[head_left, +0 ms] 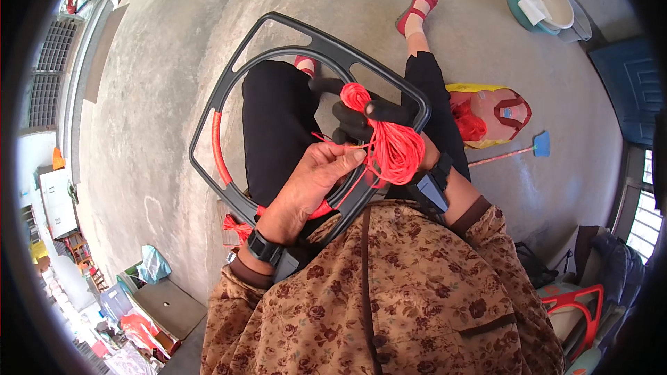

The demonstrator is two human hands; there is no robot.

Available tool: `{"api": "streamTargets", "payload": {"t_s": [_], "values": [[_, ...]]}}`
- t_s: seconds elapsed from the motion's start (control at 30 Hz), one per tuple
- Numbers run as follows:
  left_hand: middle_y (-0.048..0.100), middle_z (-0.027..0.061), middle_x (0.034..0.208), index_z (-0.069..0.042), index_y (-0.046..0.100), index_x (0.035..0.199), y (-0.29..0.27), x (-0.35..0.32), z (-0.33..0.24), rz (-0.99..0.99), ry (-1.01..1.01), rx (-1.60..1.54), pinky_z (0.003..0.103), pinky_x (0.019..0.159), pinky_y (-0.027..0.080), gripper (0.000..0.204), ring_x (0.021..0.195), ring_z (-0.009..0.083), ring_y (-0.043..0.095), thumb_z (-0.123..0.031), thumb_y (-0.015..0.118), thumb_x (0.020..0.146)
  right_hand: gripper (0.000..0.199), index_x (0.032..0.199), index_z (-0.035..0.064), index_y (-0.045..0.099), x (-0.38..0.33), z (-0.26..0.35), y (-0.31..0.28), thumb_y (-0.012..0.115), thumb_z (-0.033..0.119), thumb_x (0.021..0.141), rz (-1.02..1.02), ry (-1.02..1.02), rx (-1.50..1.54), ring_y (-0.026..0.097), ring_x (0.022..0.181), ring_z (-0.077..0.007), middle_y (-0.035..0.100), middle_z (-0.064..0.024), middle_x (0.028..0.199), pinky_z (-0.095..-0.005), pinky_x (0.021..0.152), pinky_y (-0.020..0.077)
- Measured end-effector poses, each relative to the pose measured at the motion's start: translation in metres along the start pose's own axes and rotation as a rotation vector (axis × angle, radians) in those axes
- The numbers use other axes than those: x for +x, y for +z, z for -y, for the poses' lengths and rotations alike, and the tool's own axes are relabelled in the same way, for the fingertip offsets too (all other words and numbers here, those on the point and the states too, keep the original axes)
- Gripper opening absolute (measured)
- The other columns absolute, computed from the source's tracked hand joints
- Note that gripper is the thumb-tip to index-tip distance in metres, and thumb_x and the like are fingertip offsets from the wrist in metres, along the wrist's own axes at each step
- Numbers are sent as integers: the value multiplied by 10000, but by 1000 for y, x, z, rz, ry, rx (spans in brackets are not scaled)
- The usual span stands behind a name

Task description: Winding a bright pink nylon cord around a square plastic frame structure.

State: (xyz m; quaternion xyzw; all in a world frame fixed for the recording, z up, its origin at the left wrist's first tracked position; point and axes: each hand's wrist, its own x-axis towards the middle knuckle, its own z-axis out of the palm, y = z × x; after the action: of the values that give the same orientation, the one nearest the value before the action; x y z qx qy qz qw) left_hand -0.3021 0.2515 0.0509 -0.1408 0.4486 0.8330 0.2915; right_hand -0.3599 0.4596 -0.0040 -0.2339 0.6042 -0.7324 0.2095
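So, left fingers (345,162) pinch a strand (363,146); the red cord hank (399,155) sits just rightward, long axis slanting down-right, gloved right fingers (389,112) curled round its waist.

Smooth plastic frame (325,44); glossy cord (399,153)

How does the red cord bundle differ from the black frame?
The red cord bundle is a soft-looking gather of thin strands, while the black frame looks stiff, with an inner ring. The bundle is clearly smaller than the frame. The bundle is red all over; the frame is mostly black. They share some colour: red wrapping covers part of the frame's ring.
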Motion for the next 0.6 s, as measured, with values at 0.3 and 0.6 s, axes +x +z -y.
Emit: {"api": "streamTargets", "payload": {"t_s": [0.3,0.6], "values": [[659,-28,805,-7,688,916,6,-1,-4,-32,55,157,170,655,456,210,699,9,564,-214,660,931,375,1292,23,515,17,0,-15,558,166,948,-273,243,738,588,1007,-190,591,-108,1169,-319,847,487],[661,-21,781,-8,686,903,6,0,-7,-121,15,128,171,624,467,228,672,25,586,-230,647,940,326,1253,33,536,-91,25,-99,544,188,967,-580,86,966,591,928,-181,597,-95,1084,-320,779,501]]}}
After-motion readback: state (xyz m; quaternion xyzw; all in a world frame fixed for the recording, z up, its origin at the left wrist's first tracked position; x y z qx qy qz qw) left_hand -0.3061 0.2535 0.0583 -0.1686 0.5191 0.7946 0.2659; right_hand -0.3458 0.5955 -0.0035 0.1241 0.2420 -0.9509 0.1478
